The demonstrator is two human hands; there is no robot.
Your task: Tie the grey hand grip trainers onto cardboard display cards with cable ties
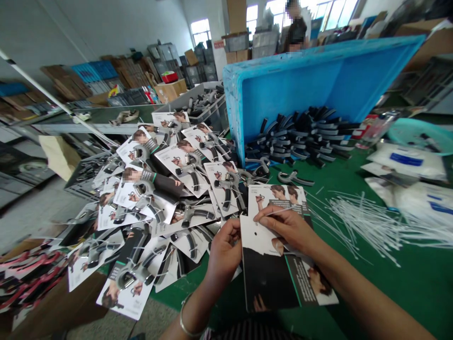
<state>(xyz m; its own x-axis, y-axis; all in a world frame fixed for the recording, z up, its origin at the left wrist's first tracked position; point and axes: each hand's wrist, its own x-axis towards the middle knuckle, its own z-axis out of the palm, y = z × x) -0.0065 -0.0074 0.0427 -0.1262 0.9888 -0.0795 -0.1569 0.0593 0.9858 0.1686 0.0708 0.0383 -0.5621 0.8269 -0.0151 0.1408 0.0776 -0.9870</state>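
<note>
My left hand (225, 252) pinches the left edge of a printed backing card (249, 242), which has small punched holes. Closed at the card's upper part, my right hand (288, 227) has a thin white cable tie (288, 209) between thumb and fingers, close to a hole. More printed cards (311, 278) lie beneath and around the held card. To the left is a heap of cards with grey-and-black hand grips (193, 165) fastened on them. A loose hand grip (295, 178) rests beyond my right hand. White cable ties (368, 224) are spread over the green table at right.
A tilted blue crate (283, 85) holds many black-and-grey hand grips (300, 134). Plastic bags (406, 160) and a turquoise basin (421, 134) stand at right. Behind the heap is a grey crate (212, 113). Pink-and-black items (28, 278) lie lower left. A person (296, 30) is in the background.
</note>
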